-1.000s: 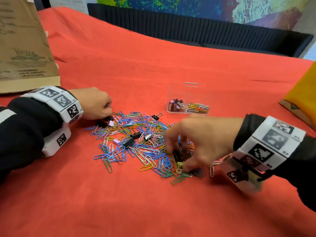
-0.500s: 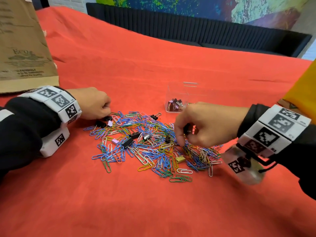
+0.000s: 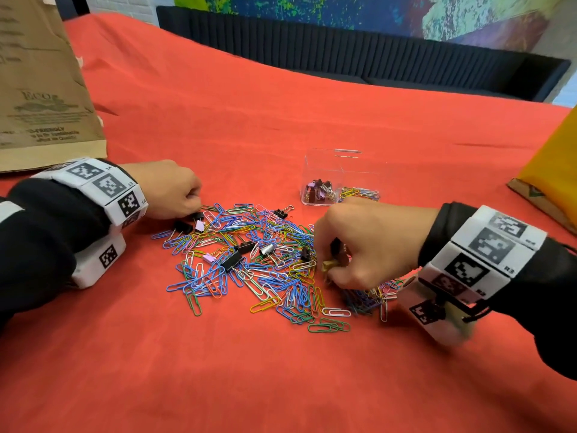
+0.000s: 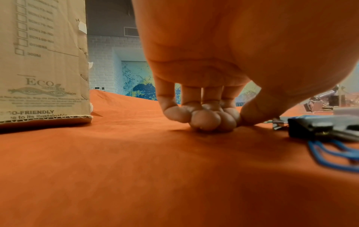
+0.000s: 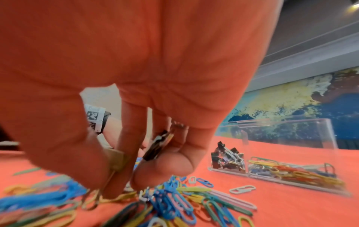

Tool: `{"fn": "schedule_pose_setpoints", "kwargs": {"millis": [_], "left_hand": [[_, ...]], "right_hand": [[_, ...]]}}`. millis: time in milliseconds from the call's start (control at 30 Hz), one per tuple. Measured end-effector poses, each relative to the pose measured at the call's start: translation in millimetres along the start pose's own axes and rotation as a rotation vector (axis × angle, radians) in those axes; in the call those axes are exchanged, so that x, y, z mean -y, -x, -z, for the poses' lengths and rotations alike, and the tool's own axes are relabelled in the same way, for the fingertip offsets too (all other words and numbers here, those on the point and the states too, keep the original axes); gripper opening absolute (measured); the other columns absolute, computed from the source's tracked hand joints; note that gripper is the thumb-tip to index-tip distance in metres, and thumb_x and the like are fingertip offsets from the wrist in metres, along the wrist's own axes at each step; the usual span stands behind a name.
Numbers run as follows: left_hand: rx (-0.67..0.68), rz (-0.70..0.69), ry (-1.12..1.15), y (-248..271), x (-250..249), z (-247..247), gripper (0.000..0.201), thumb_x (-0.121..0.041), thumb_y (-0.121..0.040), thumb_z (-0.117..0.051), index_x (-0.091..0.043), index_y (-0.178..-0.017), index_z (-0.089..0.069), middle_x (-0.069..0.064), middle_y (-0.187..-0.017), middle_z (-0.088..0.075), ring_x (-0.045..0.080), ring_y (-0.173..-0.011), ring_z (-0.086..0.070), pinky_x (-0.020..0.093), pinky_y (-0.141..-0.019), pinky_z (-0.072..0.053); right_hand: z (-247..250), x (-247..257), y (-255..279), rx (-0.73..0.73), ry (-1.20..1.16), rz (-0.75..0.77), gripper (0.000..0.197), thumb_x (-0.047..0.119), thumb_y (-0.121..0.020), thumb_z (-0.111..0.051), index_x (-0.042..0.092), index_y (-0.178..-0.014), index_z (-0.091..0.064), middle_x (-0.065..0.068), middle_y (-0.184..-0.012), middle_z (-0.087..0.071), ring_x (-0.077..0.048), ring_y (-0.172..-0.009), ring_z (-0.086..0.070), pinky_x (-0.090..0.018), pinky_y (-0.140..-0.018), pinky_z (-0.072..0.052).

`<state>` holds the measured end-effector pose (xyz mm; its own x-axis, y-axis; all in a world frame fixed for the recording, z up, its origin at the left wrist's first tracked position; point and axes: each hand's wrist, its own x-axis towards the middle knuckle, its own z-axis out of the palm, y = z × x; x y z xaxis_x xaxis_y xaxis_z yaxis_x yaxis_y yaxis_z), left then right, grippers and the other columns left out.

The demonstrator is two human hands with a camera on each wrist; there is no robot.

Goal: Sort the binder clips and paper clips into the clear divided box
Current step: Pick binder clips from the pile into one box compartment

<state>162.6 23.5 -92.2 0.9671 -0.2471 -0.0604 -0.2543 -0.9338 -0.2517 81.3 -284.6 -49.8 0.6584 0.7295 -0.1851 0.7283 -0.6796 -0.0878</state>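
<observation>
Your right hand [image 3: 365,245] pinches binder clips [image 5: 157,147] near the clear divided box [image 3: 315,170]; overloaded, one may drop. Your left hand [image 3: 168,192] rests fisted, apparently empty.

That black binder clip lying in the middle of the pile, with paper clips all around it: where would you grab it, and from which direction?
Probably by the black binder clip's folded body, thumb and finger on its two flat sides, coming straight down from above. The body stands proud of the flat paper clips around it, so fingertips can close on it alone; its thin wire handles lie low among them and would be harder to catch.
</observation>
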Motion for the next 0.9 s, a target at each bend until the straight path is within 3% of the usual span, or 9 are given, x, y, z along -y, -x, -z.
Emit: {"fn": "schedule_pose_setpoints", "kwargs": {"millis": [100,200,267,367,467,600,733,833,900], "left_hand": [[-0.01,-0.006,0.001,-0.3,0.2,-0.9,0.025,-0.035,-0.088,-0.047,-0.019,-0.069,-0.05,0.0,-0.068,-0.059,0.025,-0.067,-0.049,0.031,-0.069,-0.046],[-0.015,-0.007,-0.003,-0.5,0.9,-1.3,0.026,-0.035,-0.088,-0.047,-0.019,-0.068,-0.05,0.001,-0.069,-0.06,0.024,-0.067,-0.05,0.032,-0.069,-0.047],[-0.017,-0.001,0.0,-0.8,0.8,-0.9,0.026,-0.036,-0.087,-0.046,-0.02,-0.067,-0.049,0.001,-0.069,-0.06,0.025,-0.067,-0.05,0.033,-0.07,-0.048],[-0.017,0.002,0.006,-1.4,1.3,-2.3,0.026,-0.037,-0.087,-0.046,-0.02,-0.067,-0.049,0.001,-0.069,-0.06,0.026,-0.067,-0.05,0.034,-0.071,-0.05],[-0.011,0.003,0.01,-1.5,0.9,-2.0,0.026,-0.037,-0.086,-0.045,-0.02,-0.068,-0.049,0.001,-0.07,-0.061,0.025,-0.068,-0.052,0.034,-0.071,-0.05],[-0.007,0.006,0.005,0.3,-0.8,-0.5,0.026,-0.036,-0.087,-0.046,-0.019,-0.067,-0.049,0.0,-0.068,-0.059,0.025,-0.068,-0.05,0.031,-0.069,-0.046],[0.003,0.009,0.007,1.3,-2.7,1.6,0.026,-0.035,-0.088,-0.046,-0.019,-0.067,-0.048,-0.001,-0.066,-0.056,0.025,-0.068,-0.049,0.03,-0.067,-0.043],[0.008,0.012,0.012,2.1,-3.2,1.3,0.026,-0.035,-0.088,-0.046,-0.02,-0.067,-0.049,0.0,-0.067,-0.056,0.026,-0.07,-0.05,0.03,-0.067,-0.044],[0.003,0.017,0.017,2.1,-3.2,0.3,0.026,-0.035,-0.088,-0.046,-0.02,-0.067,-0.048,0.0,-0.067,-0.056,0.026,-0.07,-0.051,0.03,-0.067,-0.044]], "right_hand": [[8.2,-10.6,-3.4,-0.084,-0.028,-0.031,0.009,0.022,-0.075,-0.065,0.016,-0.075,-0.072,0.0,-0.066,-0.067,-0.017,-0.064,-0.06,-0.031,-0.065,-0.051],[13.4,-19.1,-10.1,-0.168,-0.089,-0.057,0.008,0.023,-0.077,-0.069,0.022,-0.079,-0.077,0.01,-0.064,-0.067,-0.007,-0.07,-0.063,-0.015,-0.062,-0.047],[13.6,-19.2,-15.4,-0.159,-0.11,-0.052,0.008,0.025,-0.076,-0.072,0.028,-0.081,-0.078,0.014,-0.066,-0.07,-0.001,-0.07,-0.064,-0.008,-0.06,-0.042],[9.9,-12.5,-22.7,-0.11,-0.119,-0.019,0.009,0.027,-0.075,-0.074,0.033,-0.08,-0.077,0.014,-0.069,-0.071,0.0,-0.069,-0.065,-0.009,-0.063,-0.044],[1.3,-5.6,-28.5,-0.079,-0.114,0.006,0.009,0.026,-0.075,-0.076,0.03,-0.082,-0.078,0.017,-0.065,-0.068,0.002,-0.064,-0.061,-0.003,-0.06,-0.038],[-2.3,-6.2,-32.0,-0.089,-0.106,-0.011,0.01,0.022,-0.074,-0.075,0.028,-0.081,-0.077,0.01,-0.072,-0.072,-0.006,-0.064,-0.063,-0.008,-0.061,-0.042],[5.7,-14.3,-28.7,-0.128,-0.222,-0.027,0.014,0.017,-0.072,-0.077,0.031,-0.073,-0.073,0.01,-0.06,-0.067,-0.003,-0.053,-0.058,-0.011,-0.052,-0.038],[17.2,-25.7,-26.6,-0.151,-0.435,-0.033,0.014,0.005,-0.075,-0.079,0.018,-0.077,-0.075,0.006,-0.057,-0.066,-0.001,-0.048,-0.053,-0.014,-0.051,-0.04],[26.4,-32.6,-24.2,-0.197,-0.539,-0.057,0.011,0.0,-0.076,-0.08,0.007,-0.082,-0.076,-0.008,-0.063,-0.071,-0.008,-0.053,-0.057,-0.018,-0.052,-0.045]]}}
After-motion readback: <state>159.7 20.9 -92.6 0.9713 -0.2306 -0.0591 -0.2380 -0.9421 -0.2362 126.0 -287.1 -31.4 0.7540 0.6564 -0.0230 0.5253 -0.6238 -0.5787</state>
